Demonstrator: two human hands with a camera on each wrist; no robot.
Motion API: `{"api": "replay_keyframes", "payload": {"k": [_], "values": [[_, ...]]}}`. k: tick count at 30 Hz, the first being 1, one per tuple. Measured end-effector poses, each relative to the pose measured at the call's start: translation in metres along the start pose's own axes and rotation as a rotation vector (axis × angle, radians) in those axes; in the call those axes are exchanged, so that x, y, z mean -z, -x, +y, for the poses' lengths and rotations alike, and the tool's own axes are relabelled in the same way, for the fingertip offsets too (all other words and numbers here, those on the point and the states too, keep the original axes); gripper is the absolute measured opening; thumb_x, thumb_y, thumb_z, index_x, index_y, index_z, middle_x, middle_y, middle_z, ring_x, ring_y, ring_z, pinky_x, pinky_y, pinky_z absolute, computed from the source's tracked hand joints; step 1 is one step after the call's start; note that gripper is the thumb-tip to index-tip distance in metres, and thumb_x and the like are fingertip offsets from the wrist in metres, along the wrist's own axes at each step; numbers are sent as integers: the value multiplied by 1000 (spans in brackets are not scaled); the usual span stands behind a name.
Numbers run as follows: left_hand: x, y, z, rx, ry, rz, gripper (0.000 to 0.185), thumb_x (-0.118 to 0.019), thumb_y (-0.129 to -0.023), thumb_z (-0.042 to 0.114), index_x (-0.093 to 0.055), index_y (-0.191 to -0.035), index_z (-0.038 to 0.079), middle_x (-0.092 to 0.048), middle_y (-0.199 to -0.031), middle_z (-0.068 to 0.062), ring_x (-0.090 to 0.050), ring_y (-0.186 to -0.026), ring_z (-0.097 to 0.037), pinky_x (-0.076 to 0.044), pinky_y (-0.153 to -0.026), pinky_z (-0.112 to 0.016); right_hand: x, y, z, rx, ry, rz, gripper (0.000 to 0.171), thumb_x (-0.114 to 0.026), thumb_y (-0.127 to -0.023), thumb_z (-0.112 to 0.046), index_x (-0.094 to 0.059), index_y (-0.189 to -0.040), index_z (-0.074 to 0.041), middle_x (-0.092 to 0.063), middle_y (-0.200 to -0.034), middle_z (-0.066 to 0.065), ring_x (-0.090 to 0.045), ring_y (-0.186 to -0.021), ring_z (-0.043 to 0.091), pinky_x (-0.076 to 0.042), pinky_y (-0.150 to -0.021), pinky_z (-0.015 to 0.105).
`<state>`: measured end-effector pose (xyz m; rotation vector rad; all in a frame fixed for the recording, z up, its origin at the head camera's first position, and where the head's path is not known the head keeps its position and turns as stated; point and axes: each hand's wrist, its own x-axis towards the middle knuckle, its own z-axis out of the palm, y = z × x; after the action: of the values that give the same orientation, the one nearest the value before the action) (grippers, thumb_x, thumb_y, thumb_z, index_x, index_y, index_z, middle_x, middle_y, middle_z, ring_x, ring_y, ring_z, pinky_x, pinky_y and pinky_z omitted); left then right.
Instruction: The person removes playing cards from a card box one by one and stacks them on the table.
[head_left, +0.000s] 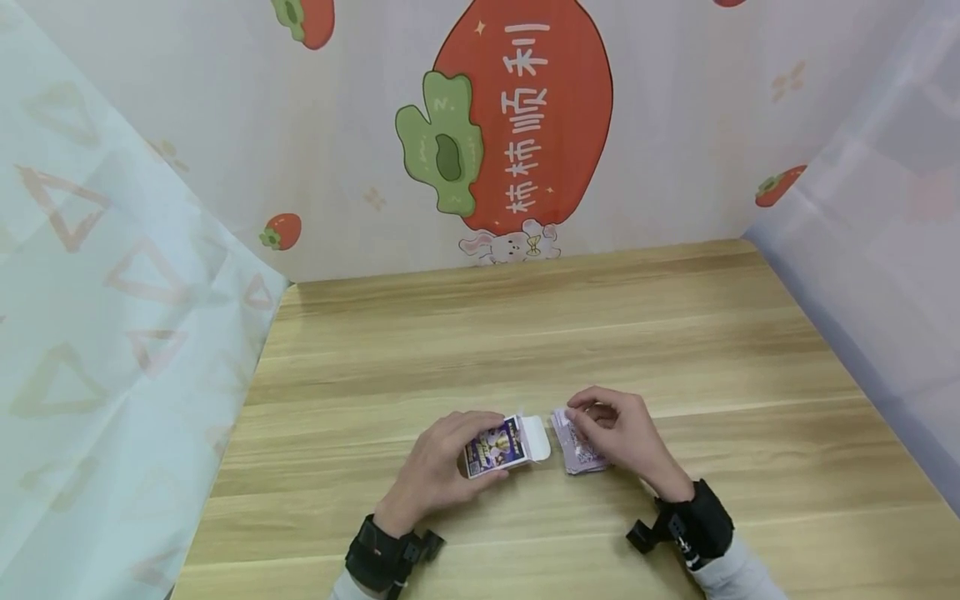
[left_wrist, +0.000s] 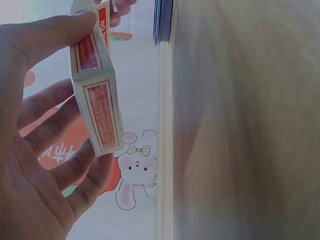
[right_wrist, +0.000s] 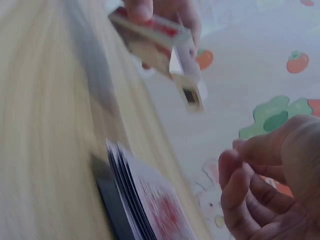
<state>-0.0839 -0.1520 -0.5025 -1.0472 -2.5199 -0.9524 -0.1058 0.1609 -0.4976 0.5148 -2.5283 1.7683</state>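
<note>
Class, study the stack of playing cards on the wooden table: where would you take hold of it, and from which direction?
Grip the card stack across its two long edges, coming from above, thumb on one edge and fingers opposite. It lies flat and slightly fanned on the table, so squeezing the edges should square it. The right hand is already over it.

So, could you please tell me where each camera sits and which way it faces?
Head: looks forward and down at the table; both hands, card box, cards.
Left wrist: along the left hand holding the box.
Right wrist: past the right hand to the cards.
All views share the box.
</note>
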Motion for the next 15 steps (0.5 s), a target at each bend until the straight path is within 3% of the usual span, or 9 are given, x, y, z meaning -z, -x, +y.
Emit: {"api": "replay_keyframes", "payload": {"k": [4,7,15], "values": [[-1,1,1,-18,14,-9,72,-95,-79,39,-66,-140,16,-72,-137,-1,-71,-117,-17,-61,-98,-38,-13,4,-5,-29,-177,-117,9,-75,-99,-6,-77,-107,-2,-77,-88,18,-76,-70,27,-64,-58,32],[-1,1,1,-27,31,-14,72,-95,-79,40,-67,-140,16,-73,-135,0,-71,-115,-15,-61,-95,-33,-21,6,-6,-51,-234,-182,12,-76,-99,-7,-75,-109,-1,-75,-83,18,-74,-66,32,-63,-54,35],[-2,0,2,-54,52,-26,70,-96,-78,41,-68,-137,17,-74,-132,3,-70,-117,-12,-59,-98,-30,-34,10,-5,-91,-170,-192,19,-84,-92,-13,-75,-107,-4,-74,-91,9,-74,-72,15,-64,-65,30]]}}
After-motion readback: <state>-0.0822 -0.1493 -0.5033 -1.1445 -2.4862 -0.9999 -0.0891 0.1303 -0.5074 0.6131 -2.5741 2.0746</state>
